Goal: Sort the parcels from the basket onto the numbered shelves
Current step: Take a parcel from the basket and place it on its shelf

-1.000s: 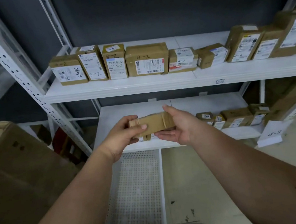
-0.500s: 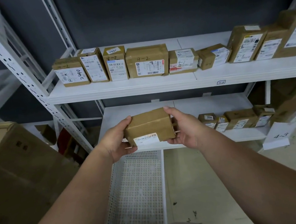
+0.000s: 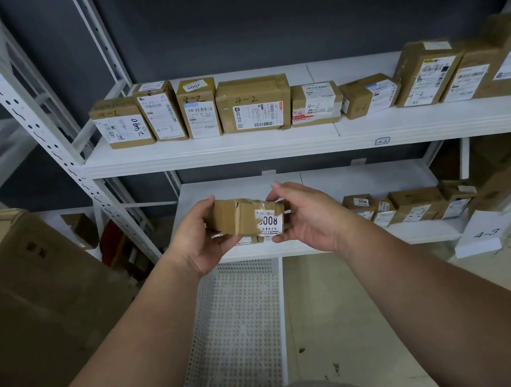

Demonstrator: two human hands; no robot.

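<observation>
I hold a small brown taped parcel between both hands, in front of the lower shelf. A white sticker reading 008 faces me on its right end. My left hand grips the parcel's left end, thumb on top. My right hand grips the right end with curled fingers. The upper shelf, tagged 4-2, carries a row of several brown parcels, many marked 4-2.
Several small parcels stand on the right of the lower shelf, above a white card marked 4-3. A perforated white panel lies low under my arms. A large cardboard box fills the left. White shelf uprights slant at left.
I have turned the parcel in my hands: its numbered sticker now faces me on the right end. The hands stayed at about the same height before the lower shelf.
</observation>
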